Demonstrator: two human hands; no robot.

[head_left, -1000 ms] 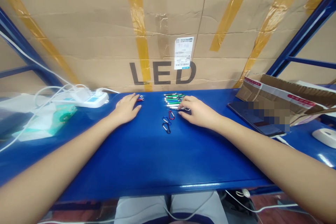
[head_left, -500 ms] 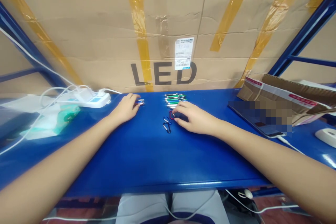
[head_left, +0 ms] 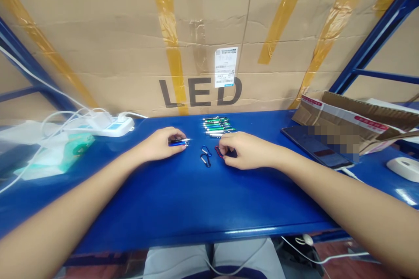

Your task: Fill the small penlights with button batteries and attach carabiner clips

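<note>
My left hand [head_left: 163,144] is closed around a few pens [head_left: 178,142]; their silver ends stick out to the right between thumb and fingers, and a blue barrel shows. My right hand [head_left: 240,150], fingers bent, has its fingertips closed on a red carabiner [head_left: 218,151] at the table top. Just left of it lie a blue carabiner [head_left: 206,151] and a black carabiner [head_left: 205,160], close together. Behind my right fingers is a row of several green, blue and silver pens [head_left: 216,125], lying side by side; the nearest ends are partly hidden by that hand.
On the blue table [head_left: 196,200], a white power strip [head_left: 121,126] with cables and a green-and-white packet [head_left: 55,157] lie at left. A phone [head_left: 317,148], an open cardboard box [head_left: 343,115] and a white mouse-like device [head_left: 404,168] are at right. A large carton [head_left: 131,43] stands behind.
My left hand has moved right and slightly nearer with the pens. My right hand has drawn the red carabiner a little away from the blue one. The view has shifted slightly.
</note>
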